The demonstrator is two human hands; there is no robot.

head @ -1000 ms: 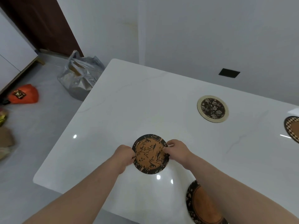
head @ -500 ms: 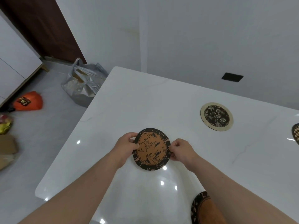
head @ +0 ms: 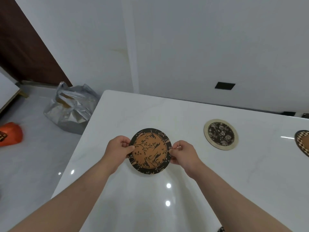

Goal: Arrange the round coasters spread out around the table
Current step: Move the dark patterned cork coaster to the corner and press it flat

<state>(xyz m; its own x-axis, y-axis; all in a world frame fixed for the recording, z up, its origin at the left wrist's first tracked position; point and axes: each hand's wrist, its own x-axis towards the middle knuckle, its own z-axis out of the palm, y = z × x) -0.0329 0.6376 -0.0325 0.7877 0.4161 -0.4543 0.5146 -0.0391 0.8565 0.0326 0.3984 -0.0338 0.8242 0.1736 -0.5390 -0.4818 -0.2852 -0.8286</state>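
The left hand point(head: 117, 149) and right hand point(head: 183, 153) pinch opposite edges of the orange branch-patterned coaster point(head: 150, 151) over the white table point(head: 127, 118). A floral coaster point(head: 221, 134) lies flat, well to the right.

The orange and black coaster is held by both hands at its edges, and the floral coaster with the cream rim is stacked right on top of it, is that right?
Not quite. Both hands, left hand and right hand, do hold the orange and black coaster at its edges. But the head view shows the floral coaster with the cream rim lying apart on the white table, off to the right, not stacked on it.
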